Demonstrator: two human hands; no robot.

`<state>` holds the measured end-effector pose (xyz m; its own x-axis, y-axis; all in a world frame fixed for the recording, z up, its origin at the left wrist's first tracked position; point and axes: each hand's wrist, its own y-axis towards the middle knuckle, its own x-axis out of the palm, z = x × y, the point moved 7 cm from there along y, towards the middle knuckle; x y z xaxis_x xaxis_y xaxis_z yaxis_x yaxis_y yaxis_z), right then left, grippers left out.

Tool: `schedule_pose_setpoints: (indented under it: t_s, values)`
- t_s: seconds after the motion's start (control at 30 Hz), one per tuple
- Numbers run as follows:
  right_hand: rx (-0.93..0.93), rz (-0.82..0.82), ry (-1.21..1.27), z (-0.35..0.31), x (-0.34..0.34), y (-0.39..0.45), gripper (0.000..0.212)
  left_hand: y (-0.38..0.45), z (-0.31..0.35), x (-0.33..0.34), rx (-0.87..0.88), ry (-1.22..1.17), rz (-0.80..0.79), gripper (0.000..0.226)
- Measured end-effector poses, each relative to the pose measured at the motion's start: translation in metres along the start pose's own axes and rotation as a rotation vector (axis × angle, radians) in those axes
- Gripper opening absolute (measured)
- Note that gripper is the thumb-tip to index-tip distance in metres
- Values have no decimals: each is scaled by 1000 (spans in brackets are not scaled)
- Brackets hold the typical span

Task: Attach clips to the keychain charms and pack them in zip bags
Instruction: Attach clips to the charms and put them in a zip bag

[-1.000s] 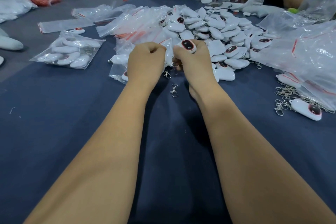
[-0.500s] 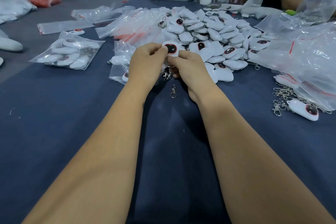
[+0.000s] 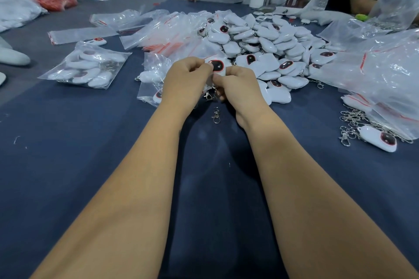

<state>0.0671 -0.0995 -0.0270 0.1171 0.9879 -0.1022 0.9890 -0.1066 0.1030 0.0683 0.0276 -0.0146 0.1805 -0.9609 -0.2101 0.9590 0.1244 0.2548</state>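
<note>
**Keychain charm held between both hands for clip fitting**

The keychain charm (image 3: 217, 66), white with a dark, red-rimmed oval face, is raised just above the tabletop (image 3: 68, 142) at the near edge of the charm pile (image 3: 267, 45). The left hand (image 3: 184, 80) pinches its left side with curled fingers; the right hand (image 3: 238, 88) grips its lower right edge, so the two hands meet around the one piece. This two-sided hold probably steadies the charm while its hanging ring is worked; metal hardware (image 3: 209, 95) dangles beneath the hands, but whether a clip is already joined cannot be told. One loose clip (image 3: 216, 115) lies on the cloth directly below, near enough to pick up quickly. A partly filled zip bag (image 3: 152, 79) rests just left of the hands, likely placed there to receive finished pieces. Farther left lies a filled bag (image 3: 85, 68); at right, a heap of clips (image 3: 353, 124) and a single charm (image 3: 378, 139) sit beside large plastic sacks (image 3: 385, 70).
</note>
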Motion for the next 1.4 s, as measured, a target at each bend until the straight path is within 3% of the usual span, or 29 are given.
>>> schedule_pose_setpoints:
  t_s: [0.13, 0.4, 0.8, 1.4]
  values:
    - [-13, -15, 34, -1, 2, -1, 9, 1, 0, 0, 7, 29, -1, 21]
    - [-20, -26, 213, -4, 1, -3, 19, 2, -2, 1, -4, 22, -27, 19]
    - [-57, -1, 163, -9, -4, -6, 24, 1, -4, 5, -28, 50, -75, 17]
    - [-36, -1, 126, -7, -4, -5, 18, 3, -2, 2, 33, 108, -8, 14]
